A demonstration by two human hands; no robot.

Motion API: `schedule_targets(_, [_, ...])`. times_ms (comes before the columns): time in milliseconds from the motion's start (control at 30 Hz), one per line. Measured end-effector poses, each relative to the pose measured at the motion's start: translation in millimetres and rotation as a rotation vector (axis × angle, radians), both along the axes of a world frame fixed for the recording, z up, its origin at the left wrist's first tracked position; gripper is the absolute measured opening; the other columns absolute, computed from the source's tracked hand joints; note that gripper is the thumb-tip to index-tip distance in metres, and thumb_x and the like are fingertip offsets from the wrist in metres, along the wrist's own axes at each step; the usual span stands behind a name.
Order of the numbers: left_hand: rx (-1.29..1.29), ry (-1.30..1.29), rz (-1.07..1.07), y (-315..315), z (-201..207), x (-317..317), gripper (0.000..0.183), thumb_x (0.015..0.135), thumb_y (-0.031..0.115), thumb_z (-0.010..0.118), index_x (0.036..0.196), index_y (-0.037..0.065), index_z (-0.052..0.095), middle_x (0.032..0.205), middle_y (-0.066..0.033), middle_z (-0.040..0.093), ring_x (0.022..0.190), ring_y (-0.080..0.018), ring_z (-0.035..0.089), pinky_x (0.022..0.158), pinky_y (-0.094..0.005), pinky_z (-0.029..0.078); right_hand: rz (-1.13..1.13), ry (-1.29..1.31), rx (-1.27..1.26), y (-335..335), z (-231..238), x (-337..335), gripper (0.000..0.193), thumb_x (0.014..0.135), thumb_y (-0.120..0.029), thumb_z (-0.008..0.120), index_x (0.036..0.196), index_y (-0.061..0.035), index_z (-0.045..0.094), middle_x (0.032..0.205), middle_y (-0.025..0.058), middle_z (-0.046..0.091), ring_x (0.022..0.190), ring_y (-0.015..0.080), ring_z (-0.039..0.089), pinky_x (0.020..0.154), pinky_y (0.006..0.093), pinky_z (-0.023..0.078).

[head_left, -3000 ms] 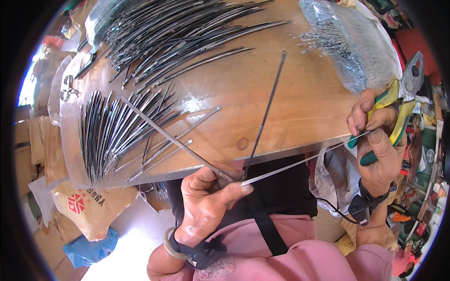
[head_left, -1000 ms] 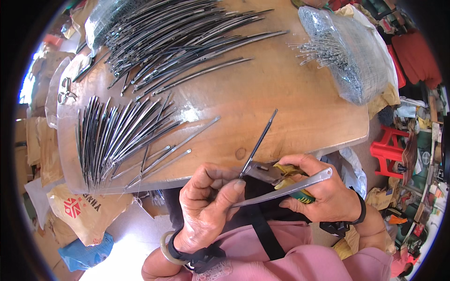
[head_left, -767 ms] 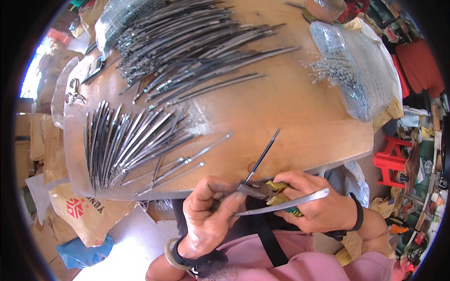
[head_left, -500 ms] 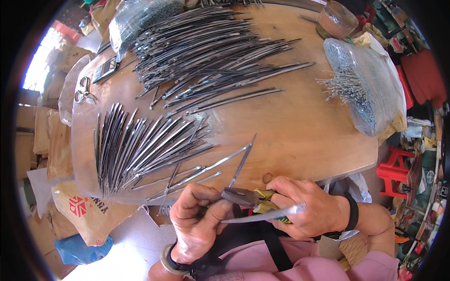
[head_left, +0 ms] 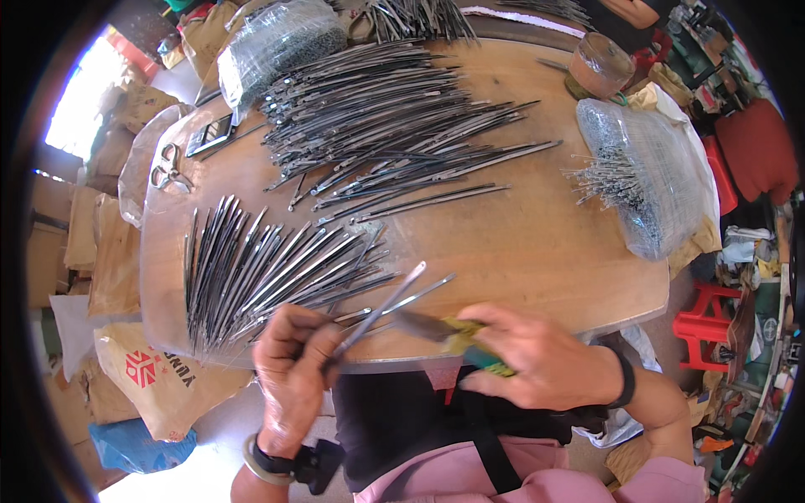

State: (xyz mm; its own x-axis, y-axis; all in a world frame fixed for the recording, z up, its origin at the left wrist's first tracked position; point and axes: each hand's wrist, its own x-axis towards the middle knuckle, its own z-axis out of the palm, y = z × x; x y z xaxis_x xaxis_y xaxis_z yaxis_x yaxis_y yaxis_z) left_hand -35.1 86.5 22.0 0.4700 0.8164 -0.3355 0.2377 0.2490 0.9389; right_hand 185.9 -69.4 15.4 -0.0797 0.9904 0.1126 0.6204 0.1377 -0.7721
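My left hand [head_left: 293, 360] is closed around a thin metal strip [head_left: 384, 302] with a small hole at its tip, which points up and right over the table edge. A second strip [head_left: 423, 293] crosses behind it; whether my hand holds that one too is unclear. In my right hand [head_left: 541, 360] are pliers [head_left: 457, 337] with yellow-green handles. Their dark jaws, smeared by motion, point left toward the strips; I cannot tell whether they touch. Just beyond my left hand, a fanned pile of dark metal strips [head_left: 243, 277] lies on the wooden table [head_left: 537, 243].
A larger heap of strips [head_left: 360, 117] covers the far middle. Scissors [head_left: 170, 170] and a phone-like device [head_left: 210, 136] lie at left. Plastic-wrapped wire bundles [head_left: 646, 180] stand at right, near a round container [head_left: 600, 65]. Another person's arm [head_left: 631, 12] shows at far right.
My left hand has moved left and the strip in it has swung round. The pliers have come away from my left fingers. The view has shifted slightly.
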Motion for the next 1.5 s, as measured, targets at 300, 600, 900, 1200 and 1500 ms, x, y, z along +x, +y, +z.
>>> schedule_targets(300, [1.067,0.283,-0.372,54.6,4.5,51.9,0.011,0.079,-0.001,0.066,0.09,-0.004,0.064,0.088,-0.0148,0.058,0.082,-0.0322,0.056,0.074,-0.0391,0.045,-0.468,0.09,0.069,-52.5,21.9,39.8,0.024,0.079,-0.021,0.077,0.086,0.0001,0.067,0.101,0.0149,0.064,0.075,0.0276,0.067,0.067,0.0342,0.052])
schedule_targets(600, [1.193,0.456,-0.602,83.9,-20.9,88.3,0.015,0.076,0.002,0.067,0.09,0.001,0.065,0.088,-0.0136,0.053,0.089,-0.0343,0.052,0.077,-0.0425,0.043,-0.715,-0.238,0.261,-31.3,48.7,117.1,0.01,0.079,-0.003,0.069,0.086,0.0025,0.065,0.095,0.0119,0.063,0.077,0.0194,0.062,0.067,0.0291,0.049])
schedule_targets(900, [1.232,0.403,-0.68,93.9,-27.8,88.7,0.012,0.077,-0.003,0.063,0.088,-0.001,0.062,0.085,-0.0144,0.053,0.088,-0.0359,0.053,0.075,-0.0444,0.046,-0.375,-0.843,0.279,34.0,21.2,152.9,0.021,0.068,-0.001,0.066,0.088,0.0016,0.063,0.096,0.0125,0.056,0.087,0.0315,0.06,0.07,0.0395,0.052])
schedule_targets(1200, [1.385,0.469,-0.7,88.4,-21.5,88.9,0.011,0.075,-0.001,0.061,0.085,0.001,0.056,0.091,-0.0152,0.05,0.088,-0.0351,0.054,0.076,-0.0442,0.047,-0.569,-0.849,0.455,9.9,78.3,127.2,0.021,0.071,-0.002,0.069,0.091,0.0016,0.065,0.104,0.0111,0.062,0.081,0.0257,0.063,0.071,0.0329,0.052])
schedule_targets(1500, [0.492,0.133,-0.262,56.9,-2.1,48.1,0.008,0.092,-0.001,0.052,0.096,-0.002,0.059,0.074,-0.0051,0.059,0.057,-0.0135,0.055,0.051,-0.0227,0.04,-0.828,0.112,0.487,-96.2,45.9,73.6,0.019,0.086,-0.012,0.065,0.099,0.0016,0.062,0.108,0.0183,0.059,0.087,0.0206,0.058,0.077,0.0326,0.047])
